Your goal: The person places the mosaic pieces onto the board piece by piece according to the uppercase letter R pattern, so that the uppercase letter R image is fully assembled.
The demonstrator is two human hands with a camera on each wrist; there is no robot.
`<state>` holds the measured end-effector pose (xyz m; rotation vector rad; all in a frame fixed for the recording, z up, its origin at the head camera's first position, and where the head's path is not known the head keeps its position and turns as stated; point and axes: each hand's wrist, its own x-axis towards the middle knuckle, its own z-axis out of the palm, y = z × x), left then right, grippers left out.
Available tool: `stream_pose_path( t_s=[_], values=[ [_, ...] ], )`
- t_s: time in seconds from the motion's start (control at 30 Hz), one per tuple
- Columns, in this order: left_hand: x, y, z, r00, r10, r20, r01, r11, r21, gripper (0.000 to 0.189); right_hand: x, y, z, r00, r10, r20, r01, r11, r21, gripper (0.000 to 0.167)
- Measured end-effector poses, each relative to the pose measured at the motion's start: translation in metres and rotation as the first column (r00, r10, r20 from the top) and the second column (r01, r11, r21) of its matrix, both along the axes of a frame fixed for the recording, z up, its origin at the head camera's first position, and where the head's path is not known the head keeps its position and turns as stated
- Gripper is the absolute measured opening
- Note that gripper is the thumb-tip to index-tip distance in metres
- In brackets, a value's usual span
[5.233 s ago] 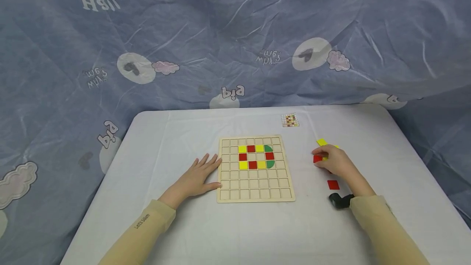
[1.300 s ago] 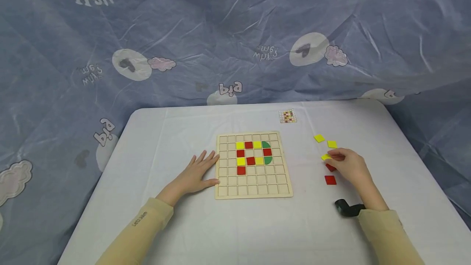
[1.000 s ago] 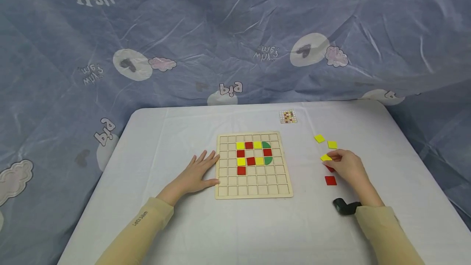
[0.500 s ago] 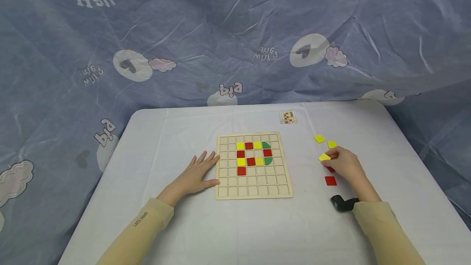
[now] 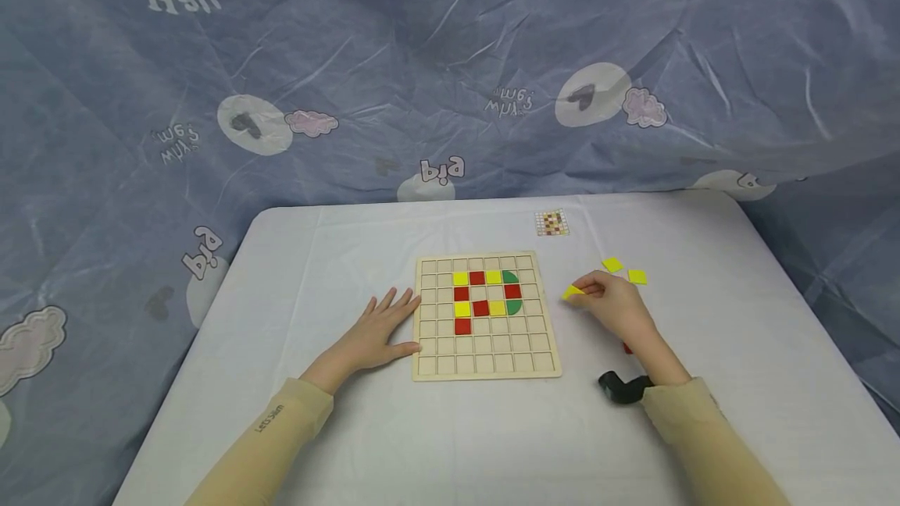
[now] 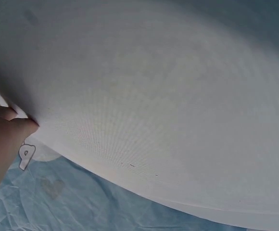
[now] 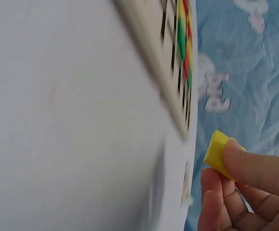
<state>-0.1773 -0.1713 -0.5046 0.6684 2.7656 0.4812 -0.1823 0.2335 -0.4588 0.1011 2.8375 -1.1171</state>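
Note:
In the head view my right hand (image 5: 619,311) pinches a yellow square tile (image 5: 573,292) between thumb and fingers, just off the right edge of a wooden grid board (image 5: 492,354). The right wrist view shows the same yellow tile (image 7: 216,151) under my thumb. My left hand (image 5: 373,338) lies spread with its fingertips and thumb at the board's left edge. On the board sit red, yellow and green tiles; a lone red tile (image 5: 462,326) lies below the two-row group. In the left wrist view my left hand (image 6: 2,132) shows only in part.
Two yellow tiles (image 5: 637,277) lie beyond my right hand. A red tile (image 5: 628,348) is mostly hidden by my right wrist. A small pattern card (image 5: 551,222) lies behind the board. A black curved object (image 5: 622,387) is at my right sleeve. The white table (image 5: 337,256) meets a patterned cloth.
Over the earlier frames a red tile was added to the board's lower left. My right hand then picked up a yellow tile and carried it left toward the board. My left hand stayed put.

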Motion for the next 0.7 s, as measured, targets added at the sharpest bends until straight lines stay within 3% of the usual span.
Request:
stream_pose_path(
  t_s=[0.33, 0.7],
  values=[
    [-0.001, 0.000, -0.001, 1.000, 0.002, 0.001, -0.002, 1.000, -0.008, 0.089, 0.005, -0.084, -0.002, 0.987, 0.159, 0.037, -0.154, 0.980, -0.123, 0.019],
    [-0.001, 0.000, 0.000, 1.000, 0.003, -0.002, -0.004, 1.000, -0.012, 0.088, 0.018, -0.139, -0.016, 0.966, 0.256, 0.033, -0.247, 0.954, -0.171, 0.007]
  ],
)
